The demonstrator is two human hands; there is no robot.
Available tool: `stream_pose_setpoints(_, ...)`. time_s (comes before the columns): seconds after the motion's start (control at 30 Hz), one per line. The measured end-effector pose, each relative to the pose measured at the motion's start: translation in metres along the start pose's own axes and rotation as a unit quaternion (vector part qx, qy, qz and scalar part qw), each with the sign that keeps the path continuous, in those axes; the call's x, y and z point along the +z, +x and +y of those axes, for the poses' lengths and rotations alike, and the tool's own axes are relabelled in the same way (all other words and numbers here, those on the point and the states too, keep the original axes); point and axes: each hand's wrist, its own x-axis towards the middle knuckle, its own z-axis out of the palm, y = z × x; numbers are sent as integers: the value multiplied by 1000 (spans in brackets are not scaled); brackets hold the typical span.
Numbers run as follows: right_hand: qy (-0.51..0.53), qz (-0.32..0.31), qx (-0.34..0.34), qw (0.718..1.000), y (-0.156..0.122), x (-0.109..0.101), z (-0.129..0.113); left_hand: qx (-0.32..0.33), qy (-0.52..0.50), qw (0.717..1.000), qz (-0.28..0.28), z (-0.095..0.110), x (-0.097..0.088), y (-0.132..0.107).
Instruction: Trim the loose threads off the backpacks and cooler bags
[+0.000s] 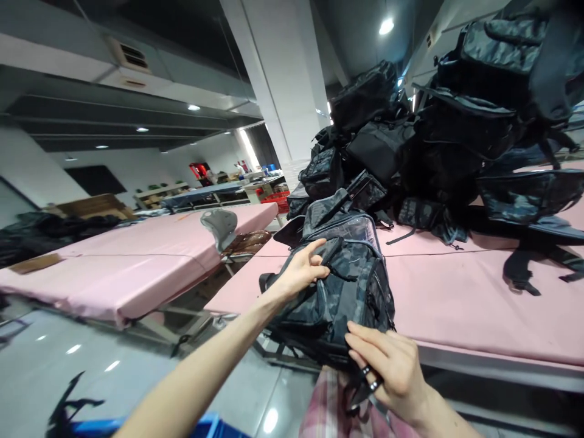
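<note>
A dark camouflage backpack [342, 304] lies at the near edge of the pink-covered table, its clear-windowed upper part [353, 230] facing up. My left hand [305, 267] is on its upper left side, index finger stretched out and the other fingers curled at the fabric near a zip. At the lower edge of the backpack, my right hand [392, 368] rests with index and middle fingertips against the fabric. Its lower fingers are curled around a small black item [360, 395] with shiny spots, whose kind I cannot make out.
A large heap of dark bags [410, 140] rises at the back right of the pink table [456, 304]. Loose straps [524, 267] hang onto its surface. Another pink table [137, 261] stands left, with a grey chair [219, 228] beside it. A blue bin [214, 426] sits below.
</note>
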Motion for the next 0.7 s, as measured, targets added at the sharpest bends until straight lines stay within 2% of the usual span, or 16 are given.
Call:
stream_pose_setpoints(0.1,141,-16,67,988,6,-11,3,8,-132,991,32,-13,4,-6)
stream_pose_setpoints(0.2,166,4,121,979,15,-20,12,19,-174,984,27,-18,7,-7)
stream_pose_setpoints(0.27,100,-3,146,984,22,-26,16,24,-187,982,11,-19,8,-5)
stream_pose_setpoints(0.37,-40,-50,166,984,31,-31,17,21,-191,981,-7,-18,10,-5)
stream_pose_setpoints(0.5,-137,-74,113,981,41,-28,10,21,-189,981,-20,-15,12,-6)
stream_pose_setpoints(0.7,-209,-45,64,975,45,-22,12,28,-190,981,-34,-15,13,-7)
